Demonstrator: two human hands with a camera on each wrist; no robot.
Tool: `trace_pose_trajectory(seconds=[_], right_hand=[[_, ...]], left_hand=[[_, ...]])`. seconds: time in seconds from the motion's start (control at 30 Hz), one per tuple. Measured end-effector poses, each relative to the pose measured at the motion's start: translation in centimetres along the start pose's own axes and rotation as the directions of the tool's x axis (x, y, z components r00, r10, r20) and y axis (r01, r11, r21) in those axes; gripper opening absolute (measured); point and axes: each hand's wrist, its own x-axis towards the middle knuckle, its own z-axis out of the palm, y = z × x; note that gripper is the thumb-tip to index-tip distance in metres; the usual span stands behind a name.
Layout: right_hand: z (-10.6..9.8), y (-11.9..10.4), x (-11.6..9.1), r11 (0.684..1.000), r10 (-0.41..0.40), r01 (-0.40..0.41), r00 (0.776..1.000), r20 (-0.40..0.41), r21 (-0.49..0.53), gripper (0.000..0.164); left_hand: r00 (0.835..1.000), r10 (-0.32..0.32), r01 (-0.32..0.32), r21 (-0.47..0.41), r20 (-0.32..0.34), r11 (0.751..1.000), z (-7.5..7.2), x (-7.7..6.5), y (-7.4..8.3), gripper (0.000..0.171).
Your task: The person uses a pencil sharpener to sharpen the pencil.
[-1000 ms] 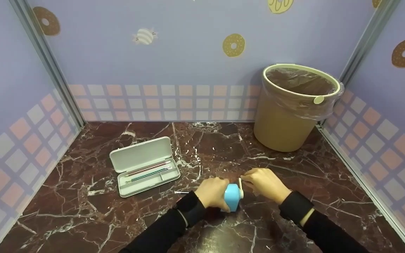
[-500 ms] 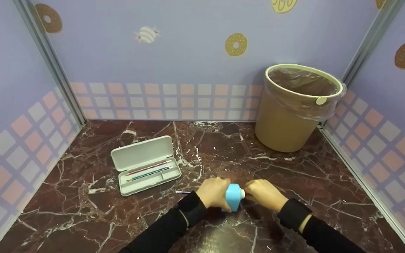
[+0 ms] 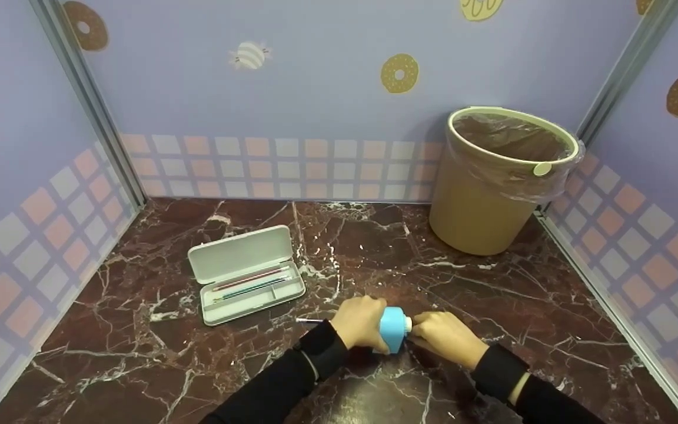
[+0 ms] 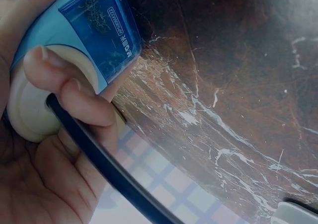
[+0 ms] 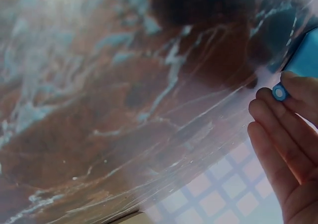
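Note:
My left hand [image 3: 359, 323] grips a blue crank pencil sharpener [image 3: 393, 330] on the marble-patterned surface. In the left wrist view, a dark pencil [image 4: 107, 164] stands in the round hole of the sharpener's cream front, between the fingers. Shavings show inside its clear blue drawer [image 4: 102, 28]. On the sharpener's other side, my right hand [image 3: 445, 335] pinches the crank's small end knob [image 5: 279, 92] between thumb and fingers. The crank arm is mostly hidden by that hand in the head view. The pencil's tip is out of sight inside the sharpener.
Left of the hands lies an opened white pencil case [image 3: 239, 254] with several pencils [image 3: 252, 287] in it. A tan waste bin [image 3: 477, 203] lined with a plastic bag stands at the back right. Patterned walls [image 3: 315, 88] enclose the surface.
My right hand has carried the crank round from pointing up to a lower position, dropping slightly. The left hand keeps its grip on the sharpener. The head view has shifted a little.

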Motion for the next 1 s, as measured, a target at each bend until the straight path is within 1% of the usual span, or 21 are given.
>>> trace_pose_trajectory(seconds=[0.1,0.23,0.53,0.67,0.8,0.9,1.0], right_hand=[[0.0,-0.1,-0.2,1.0,-0.013,0.013,1.0,0.005,0.016,0.009],[-0.2,-0.3,-0.3,1.0,-0.03,0.03,0.999,0.017,0.003,0.007],[-1.4,-1.4,-1.0,0.997,-0.075,0.075,0.997,0.035,0.011,0.009],[-2.4,-2.0,-1.2,0.994,-0.108,0.107,0.994,0.017,0.02,0.009],[-3.4,-2.5,-1.4,0.99,-0.137,0.138,0.99,-0.021,0.019,0.012],[-4.0,-2.6,-1.4,0.989,-0.148,0.149,0.988,-0.043,0.013,0.015],[-4.5,-2.7,-1.3,0.987,-0.16,0.16,0.985,-0.065,0.007,0.013]], left_hand=[[1.0,-0.004,0.004,0.002,-0.002,1.0,0.0,-0.1,0.1,0.064],[1.0,-0.003,0.003,0.002,-0.01,1.0,0.1,-0.1,0.1,0.062],[1.0,-0.012,0.012,-0.004,-0.004,1.0,0.1,0.0,0.0,0.061],[1.0,-0.011,0.011,-0.002,-0.002,1.0,0.1,0.0,-0.1,0.062],[1.0,-0.01,0.01,0.001,0.011,1.0,0.0,0.0,0.0,0.063],[1.0,-0.012,0.012,0.003,0.021,1.0,0.0,0.0,0.1,0.063],[0.999,-0.021,0.02,0.004,0.03,1.0,0.0,0.0,0.0,0.064]])
